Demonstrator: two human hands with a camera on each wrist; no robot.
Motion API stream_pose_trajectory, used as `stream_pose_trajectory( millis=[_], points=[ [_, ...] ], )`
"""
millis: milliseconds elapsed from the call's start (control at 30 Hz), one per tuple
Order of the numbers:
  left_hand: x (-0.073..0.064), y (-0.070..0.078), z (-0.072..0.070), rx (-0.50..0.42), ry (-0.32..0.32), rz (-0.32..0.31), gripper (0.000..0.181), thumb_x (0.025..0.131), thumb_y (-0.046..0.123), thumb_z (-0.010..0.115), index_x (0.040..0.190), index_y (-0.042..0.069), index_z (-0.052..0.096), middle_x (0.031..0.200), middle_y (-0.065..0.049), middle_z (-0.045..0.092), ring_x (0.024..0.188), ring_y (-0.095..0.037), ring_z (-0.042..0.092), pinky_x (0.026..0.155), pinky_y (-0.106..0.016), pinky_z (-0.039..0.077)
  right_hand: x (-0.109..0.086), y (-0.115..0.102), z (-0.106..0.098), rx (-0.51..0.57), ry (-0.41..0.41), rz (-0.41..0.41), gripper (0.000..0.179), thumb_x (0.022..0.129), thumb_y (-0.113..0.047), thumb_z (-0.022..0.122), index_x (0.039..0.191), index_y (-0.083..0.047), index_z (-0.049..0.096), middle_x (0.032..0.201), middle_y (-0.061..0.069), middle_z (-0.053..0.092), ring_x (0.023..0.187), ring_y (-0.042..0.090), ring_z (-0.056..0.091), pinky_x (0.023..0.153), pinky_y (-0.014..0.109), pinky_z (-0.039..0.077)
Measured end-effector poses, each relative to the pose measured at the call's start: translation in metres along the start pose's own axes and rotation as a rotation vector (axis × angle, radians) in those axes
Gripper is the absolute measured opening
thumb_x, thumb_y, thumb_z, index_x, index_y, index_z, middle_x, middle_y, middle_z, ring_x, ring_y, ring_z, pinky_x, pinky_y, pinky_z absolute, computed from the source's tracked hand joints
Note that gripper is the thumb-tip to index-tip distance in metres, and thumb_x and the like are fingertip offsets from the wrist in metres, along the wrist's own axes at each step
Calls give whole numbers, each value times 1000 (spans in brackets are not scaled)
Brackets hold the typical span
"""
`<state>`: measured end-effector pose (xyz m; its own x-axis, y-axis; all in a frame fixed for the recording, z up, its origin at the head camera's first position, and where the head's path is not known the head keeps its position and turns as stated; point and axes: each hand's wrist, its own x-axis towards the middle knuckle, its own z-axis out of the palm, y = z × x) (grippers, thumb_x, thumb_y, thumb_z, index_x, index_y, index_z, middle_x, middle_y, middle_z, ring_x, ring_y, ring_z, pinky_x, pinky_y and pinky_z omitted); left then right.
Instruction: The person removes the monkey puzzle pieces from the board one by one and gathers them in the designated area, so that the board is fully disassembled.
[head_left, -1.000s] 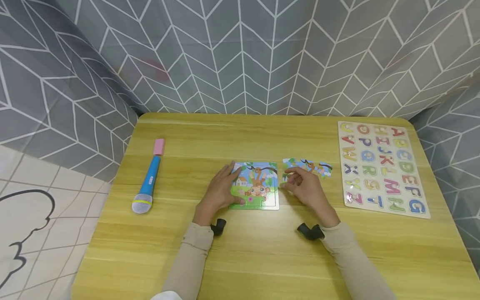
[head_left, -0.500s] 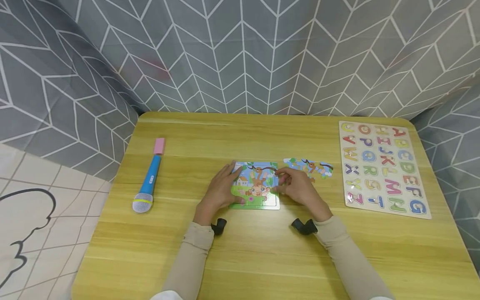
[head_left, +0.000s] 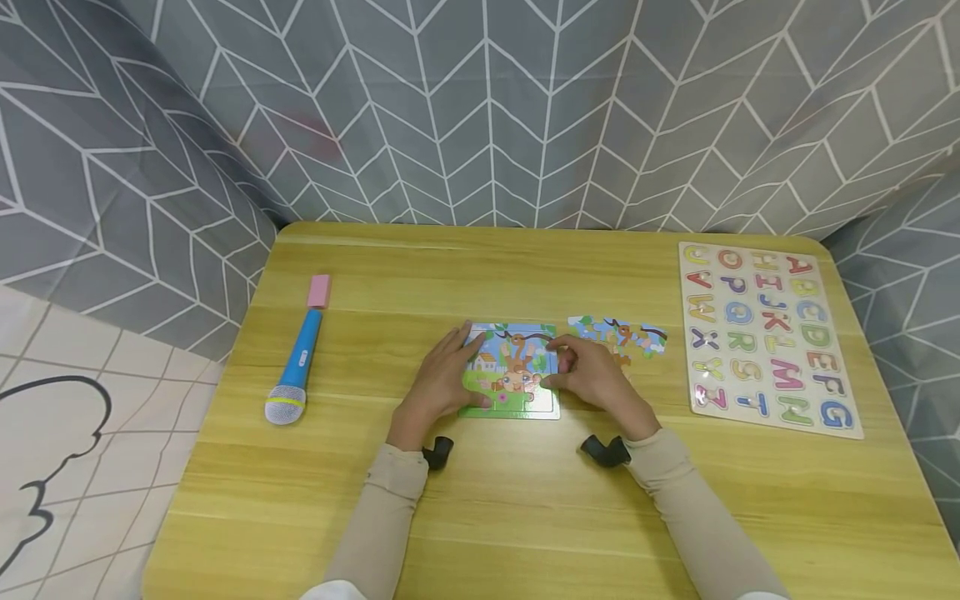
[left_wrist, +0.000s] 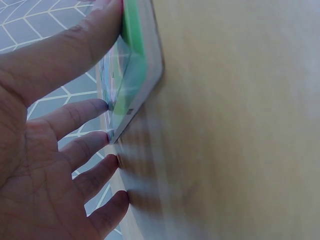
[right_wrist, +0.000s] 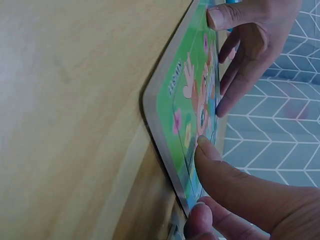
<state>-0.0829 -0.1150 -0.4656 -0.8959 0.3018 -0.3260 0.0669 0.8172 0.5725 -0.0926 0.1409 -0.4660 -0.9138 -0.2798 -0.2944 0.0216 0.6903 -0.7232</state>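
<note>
A square jigsaw puzzle (head_left: 517,397) with a cartoon animal, a house and green grass lies mid-table in the head view. My left hand (head_left: 438,379) steadies its left side, fingers spread; in the left wrist view the thumb (left_wrist: 75,52) rests near the front corner. At the right edge is my right hand (head_left: 596,375), thumb and forefinger bent around a puzzle piece there, mostly hidden by the fingers. The right wrist view has that thumb (right_wrist: 220,175) touching the picture's surface. Several loose puzzle pieces (head_left: 648,337) lie together just beyond the right hand.
A wooden alphabet board (head_left: 772,342) with coloured letters lies to the right. On the left are a blue toy microphone (head_left: 302,354) and a pink block (head_left: 318,292). A grey patterned curtain (head_left: 510,117) hangs behind the table (head_left: 480,517).
My right hand has moved left from beside the loose pieces to the puzzle's right edge, bringing a piece. The left hand stays in place.
</note>
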Motion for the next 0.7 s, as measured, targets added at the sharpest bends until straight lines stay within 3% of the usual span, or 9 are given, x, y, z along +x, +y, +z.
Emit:
stream_pose_trajectory(
  millis=[367,700],
  points=[
    [0,0,1,4,-2,-7,108,69,31,92,158,15,33,171,-9,12,159,-32,10,129,-54,15,2,-2,4,1,-35,24,55,81,-22,85,129,-7,61,79,1,59,65,15,48,67,27,43],
    [-1,0,1,0,-3,-9,109,69,32,92,158,15,33,171,-8,12,159,-32,10,129,-55,14,4,-8,3,-65,-105,30,57,79,-23,86,126,-7,57,83,3,56,68,16,46,63,27,40]
  ],
)
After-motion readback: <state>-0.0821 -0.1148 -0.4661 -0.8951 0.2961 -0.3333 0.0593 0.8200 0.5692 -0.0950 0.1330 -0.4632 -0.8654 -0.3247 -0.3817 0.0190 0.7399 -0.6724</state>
